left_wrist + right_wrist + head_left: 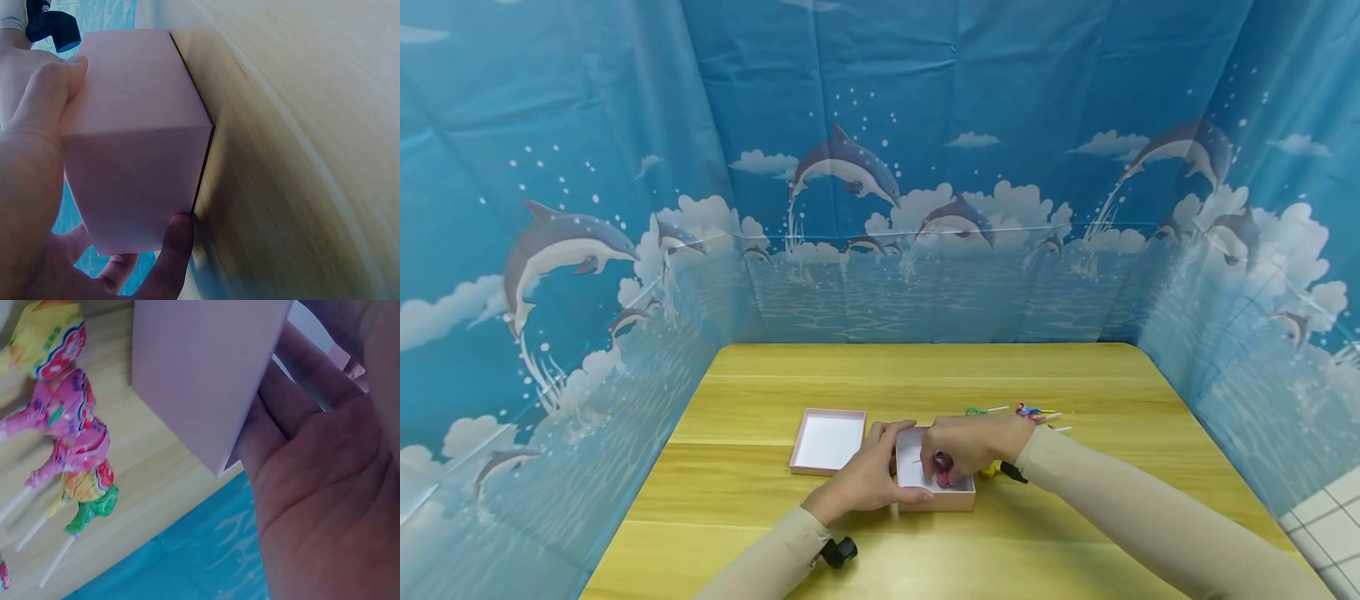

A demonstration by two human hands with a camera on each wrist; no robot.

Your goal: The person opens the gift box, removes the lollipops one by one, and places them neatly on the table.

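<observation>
Pink box (934, 487): open, low in the head view just right of centre, standing on the wooden surface (925, 375). White inside. Its outer walls fill the upper left of the left wrist view (137, 137) and the top centre of the right wrist view (206, 369).
Box contents: one lollipop (943, 468) in a pink-red wrapper, its thin stick pointing left across the white floor. Whether more lies under the hand cannot be told.
Lid (829, 442): pink rim, white inside, lying open side up just left of the box, apart from it. Holds nothing.
Left hand (868, 479): grips the box at its left wall and near corner. Fingers (178, 250) curled round the lower edge, thumb pressed flat on the top left of the wall in the left wrist view.
Right hand (966, 446): over the box's right half, fingers bent down into it and pinching the lollipop's wrapped head. The right wrist view shows only the palm (319, 506) beside the box wall.
Loose lollipops (1022, 412): a small scatter on the surface right of the box, behind the right hand. In the right wrist view, at the left of the frame: one yellow (50, 337), two pink (69, 419), one green (90, 509), sticks pointing lower left, none touching the box.
Backdrop (880, 167): blue sheet printed with dolphins and clouds, enclosing the surface on three sides.
</observation>
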